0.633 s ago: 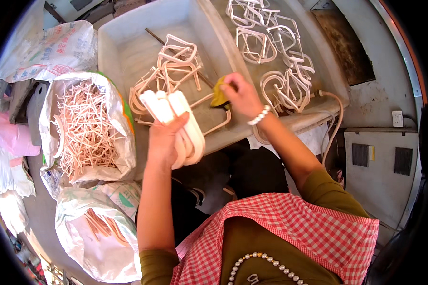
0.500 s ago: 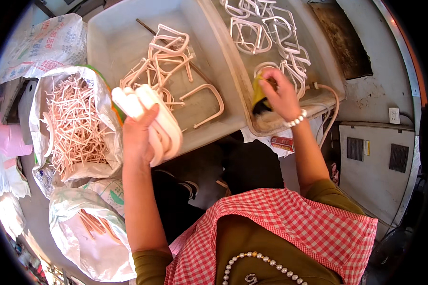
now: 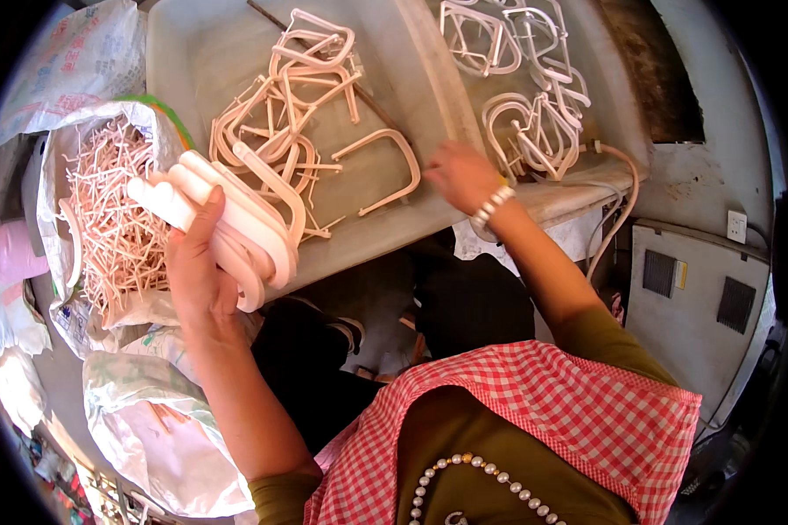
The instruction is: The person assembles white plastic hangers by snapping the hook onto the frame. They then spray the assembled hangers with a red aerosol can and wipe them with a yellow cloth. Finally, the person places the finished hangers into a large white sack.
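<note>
My left hand (image 3: 203, 267) is closed round a stack of thick, pale pink bent plastic handles (image 3: 258, 236), their rounded ends pointing up and left. It is above the near left edge of a grey plastic tub (image 3: 359, 241). Inside the tub lie a tangle of similar pink pieces (image 3: 293, 96) and a single U-shaped handle (image 3: 411, 171). My right hand (image 3: 462, 179) is over the tub's near right edge, close to that single handle, with its fingers toward the left. The fingers are slightly blurred, and I see nothing certain in them. Behind the wrist shows a bit of yellow.
A second tub (image 3: 617, 144) on the right holds several pale bent frames (image 3: 538, 131). At my left stand a sack (image 3: 118, 219) full of thin pink plastic scraps and a white bag (image 3: 149, 446). A hose (image 3: 626, 188) runs beside a grey cabinet (image 3: 700, 306).
My right hand has left the right tub, moving left and slightly down; the yellow and black thing in it earlier is no longer seen there. My left hand, still gripping the handles, has shifted left.
</note>
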A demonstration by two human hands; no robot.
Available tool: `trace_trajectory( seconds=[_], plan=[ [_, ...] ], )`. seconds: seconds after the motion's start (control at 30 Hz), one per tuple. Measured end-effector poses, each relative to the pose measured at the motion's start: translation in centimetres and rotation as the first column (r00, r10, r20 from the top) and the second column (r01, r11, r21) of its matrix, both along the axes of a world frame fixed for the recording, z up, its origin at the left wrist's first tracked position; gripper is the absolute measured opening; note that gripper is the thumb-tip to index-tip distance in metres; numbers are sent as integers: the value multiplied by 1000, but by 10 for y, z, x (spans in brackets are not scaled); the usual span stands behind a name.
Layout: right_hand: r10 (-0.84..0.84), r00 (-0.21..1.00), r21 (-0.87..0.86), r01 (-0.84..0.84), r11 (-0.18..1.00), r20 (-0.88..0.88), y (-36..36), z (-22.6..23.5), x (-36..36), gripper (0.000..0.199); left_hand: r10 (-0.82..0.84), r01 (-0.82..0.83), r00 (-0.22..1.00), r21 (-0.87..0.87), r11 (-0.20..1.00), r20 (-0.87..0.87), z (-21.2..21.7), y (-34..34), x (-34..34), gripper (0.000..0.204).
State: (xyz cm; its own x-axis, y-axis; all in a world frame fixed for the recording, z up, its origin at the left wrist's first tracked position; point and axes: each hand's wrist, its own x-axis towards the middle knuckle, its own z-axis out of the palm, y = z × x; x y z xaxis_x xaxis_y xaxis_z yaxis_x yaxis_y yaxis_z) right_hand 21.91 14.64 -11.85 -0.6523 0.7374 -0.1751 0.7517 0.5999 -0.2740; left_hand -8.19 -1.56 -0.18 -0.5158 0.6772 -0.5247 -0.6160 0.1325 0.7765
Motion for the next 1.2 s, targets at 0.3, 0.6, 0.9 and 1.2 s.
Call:
trace_trajectory(
  seconds=[0.3,0.6,0.9,1.2],
  plan=[
    [612,565,-698,-86,711,554,3,-194,-69,36,71,-71,997,-34,997,3,3,-4,-10,41],
    [-343,913,-934,-96,343,-219,7,-71,-85,27,-33,33,999,-70,997,-1,-18,5,7,40],
    [-383,809,-893,-369,259,-446,-32,47,-120,33,-183,167,965,96,981,189,-28,18,38,41],
    [-469,763,-891,-428,148,-445,-35,59,-119,44,-208,174,963,197,965,169,-21,18,42,37]
  ],
)
